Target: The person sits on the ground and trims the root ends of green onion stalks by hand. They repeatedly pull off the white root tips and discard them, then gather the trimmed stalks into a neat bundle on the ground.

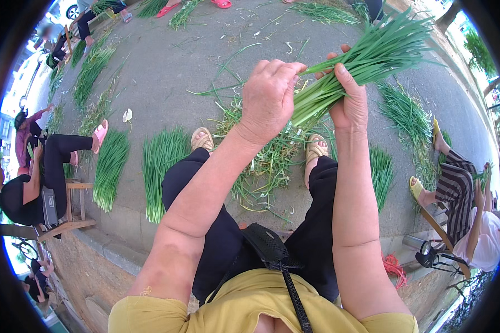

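My right hand (350, 95) holds a thick bundle of green garlic chives (379, 54), its leaves fanned to the upper right and its pale stem ends pointing down left. At the bundle's stem side is my left hand (271, 91), thumb and fingertips pinched on a few chive stems (316, 68). Beneath the hands, between my sandalled feet, lies a loose heap of chive trimmings (271, 162), green mixed with yellowed bits. A neat pile of chives (162, 170) rests on the pavement beside my left leg, and another pile (381, 175) lies beyond my right leg.
Seated people with chives in their hands are at the left (33, 183) and right (479, 224). More chive piles (92, 75) lie along the pavement. Red plastic twine (393, 269) is on the ground at my right. A curb (121, 254) runs behind my feet.
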Demonstrator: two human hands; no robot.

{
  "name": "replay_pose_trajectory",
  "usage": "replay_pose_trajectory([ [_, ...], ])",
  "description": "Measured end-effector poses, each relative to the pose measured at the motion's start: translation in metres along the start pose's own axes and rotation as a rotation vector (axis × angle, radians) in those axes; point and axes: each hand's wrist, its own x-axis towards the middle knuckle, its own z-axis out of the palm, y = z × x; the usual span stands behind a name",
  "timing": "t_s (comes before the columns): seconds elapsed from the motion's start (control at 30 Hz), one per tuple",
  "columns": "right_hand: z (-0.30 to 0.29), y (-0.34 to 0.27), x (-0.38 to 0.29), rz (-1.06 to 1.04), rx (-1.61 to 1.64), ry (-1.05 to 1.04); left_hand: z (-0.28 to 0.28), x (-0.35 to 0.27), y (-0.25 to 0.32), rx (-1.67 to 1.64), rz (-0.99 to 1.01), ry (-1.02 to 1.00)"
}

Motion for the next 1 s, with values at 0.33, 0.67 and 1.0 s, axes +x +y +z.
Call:
replay_pose_trajectory([
  [0.33, 0.002, -0.001, 0.001, 0.037, -0.107, -0.032, 0.002, 0.001, -0.005, -0.729, -0.508, -0.132],
  [0.67, 0.003, 0.002, 0.001, 0.048, -0.248, 0.016, -0.001, 0.003, -0.004, -0.942, -0.728, -0.293],
  [1.0, 0.003, 0.004, 0.0, 0.049, -0.239, 0.027, 0.002, 0.002, -0.014, -1.132, -0.875, -0.238],
])
